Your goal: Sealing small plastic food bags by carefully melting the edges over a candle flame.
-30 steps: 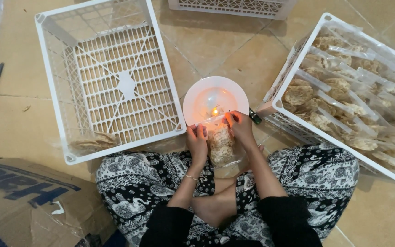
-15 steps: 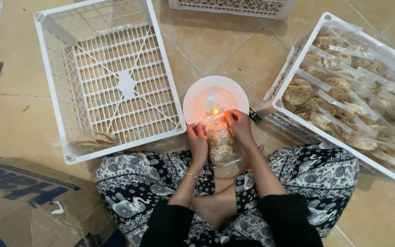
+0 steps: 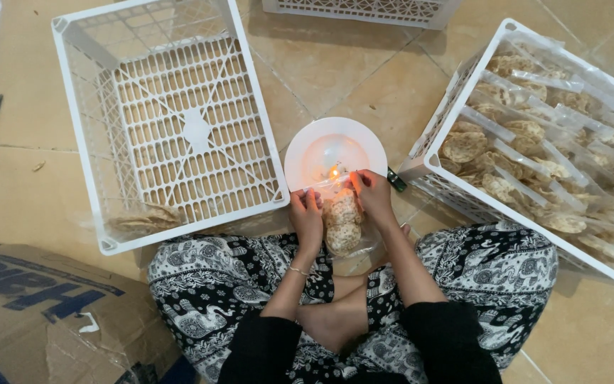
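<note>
Both hands [image 3: 341,206] pinch a crinkly clear cracker bag [image 3: 342,226] over flame [image 3: 334,173].

Three white plastic lattice crates: one nearly empty at ten o'clock [image 3: 172,121], one full of bagged crackers at three o'clock [image 3: 534,135], one at twelve o'clock [image 3: 364,11]. One round white plate [image 3: 335,146]. One small flame [image 3: 334,173]. One brown cardboard box [image 3: 44,313]. Two hands, left [image 3: 308,217] and right [image 3: 374,195].

— Anything different from a second ago?
— Barely. Left hand [image 3: 308,215] a touch nearer the flame [image 3: 334,173], right hand [image 3: 372,193] tipped slightly inward over it.
— And the clear bag of crackers [image 3: 341,220] between them?
— Nudged up a little, top edge closer to the flame.
</note>
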